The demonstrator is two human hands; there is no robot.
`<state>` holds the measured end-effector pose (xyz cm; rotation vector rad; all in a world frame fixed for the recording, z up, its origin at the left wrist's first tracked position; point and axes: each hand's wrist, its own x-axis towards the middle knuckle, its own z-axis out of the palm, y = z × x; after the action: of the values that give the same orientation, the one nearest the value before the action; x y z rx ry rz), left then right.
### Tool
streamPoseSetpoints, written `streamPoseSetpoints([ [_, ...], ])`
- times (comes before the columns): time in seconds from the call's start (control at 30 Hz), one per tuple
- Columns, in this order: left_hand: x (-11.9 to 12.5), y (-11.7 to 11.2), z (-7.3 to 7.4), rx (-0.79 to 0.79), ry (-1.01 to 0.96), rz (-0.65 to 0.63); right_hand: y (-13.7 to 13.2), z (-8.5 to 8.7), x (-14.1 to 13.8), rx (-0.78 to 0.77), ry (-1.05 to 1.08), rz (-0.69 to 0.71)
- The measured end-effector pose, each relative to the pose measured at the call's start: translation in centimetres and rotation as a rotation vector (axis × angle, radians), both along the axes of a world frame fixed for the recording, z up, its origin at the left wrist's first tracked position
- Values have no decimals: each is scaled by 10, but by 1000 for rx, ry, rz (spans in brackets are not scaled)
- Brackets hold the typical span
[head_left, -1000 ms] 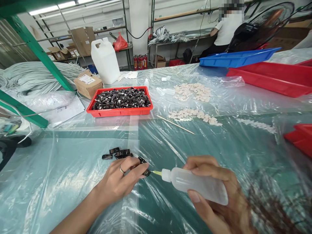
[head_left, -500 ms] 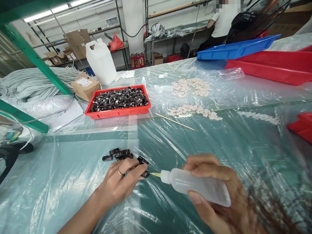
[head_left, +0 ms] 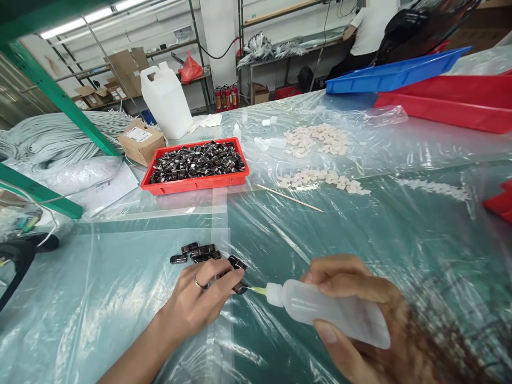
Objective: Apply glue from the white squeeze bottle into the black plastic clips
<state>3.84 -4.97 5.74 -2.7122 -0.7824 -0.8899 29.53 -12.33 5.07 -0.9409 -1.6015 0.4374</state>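
My left hand (head_left: 196, 304), with a ring on one finger, pinches a small black part (head_left: 240, 288) against the plastic-covered table (head_left: 120, 288). My right hand (head_left: 356, 314) is wrapped round a translucent squeeze bottle (head_left: 328, 313). Its thin yellow nozzle (head_left: 259, 290) points left and its tip meets the black part. Several more black parts (head_left: 196, 253) lie in a loose cluster just beyond my left fingers.
A red tray (head_left: 196, 184) full of black parts sits at mid table, with a white jug (head_left: 167, 100) and a cardboard box (head_left: 141, 141) behind it. Piles of pale small pieces (head_left: 318, 140) and a thin stick (head_left: 290, 198) lie to the right. Blue tray (head_left: 394, 74) and red trays (head_left: 448, 104) stand far right. A person (head_left: 372, 26) works at the back.
Both hands hold nearly the same pose, nozzle tip still at the black part. The view has shifted a little, and my right hand with the bottle sits slightly lower.
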Motion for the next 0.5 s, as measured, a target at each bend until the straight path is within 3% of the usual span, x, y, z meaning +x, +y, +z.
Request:
streamPoseSetpoints([
  [0.5,-3,1,0,28,11,10,-7,-8,1,-39,20,-30],
])
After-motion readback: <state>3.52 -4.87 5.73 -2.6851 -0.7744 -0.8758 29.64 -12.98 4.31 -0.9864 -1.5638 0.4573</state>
